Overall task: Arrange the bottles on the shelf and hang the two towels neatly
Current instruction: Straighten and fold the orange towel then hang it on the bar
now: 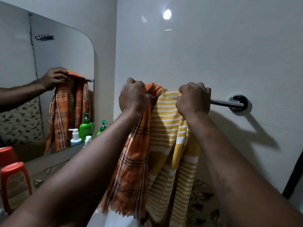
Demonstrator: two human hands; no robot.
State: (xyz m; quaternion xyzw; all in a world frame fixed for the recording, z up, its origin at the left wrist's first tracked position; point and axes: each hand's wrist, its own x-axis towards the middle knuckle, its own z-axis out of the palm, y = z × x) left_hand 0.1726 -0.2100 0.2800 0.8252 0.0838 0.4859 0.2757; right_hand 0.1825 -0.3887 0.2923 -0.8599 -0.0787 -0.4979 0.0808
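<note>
A red-capped bottle (15,185) stands nearest, at the lower left; its label is too blurred to read. Further out, both fists are curled tight at the rail (227,104). The left hand (134,97) bunches the orange towel (131,169), and the right hand (193,99) bunches the yellow towel (167,145), probably to spread them evenly. Both towels hang over the rail, overlapping. A green bottle (102,127) stands by the mirror (65,54); no writing shows on it.

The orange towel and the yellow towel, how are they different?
The orange towel has dark checked lines; the yellow towel has white stripes. The orange towel hangs left of the yellow towel. The left hand grips the orange towel's top, the right hand grips the yellow towel's. Both hang bunched over the same metal rail.
</note>
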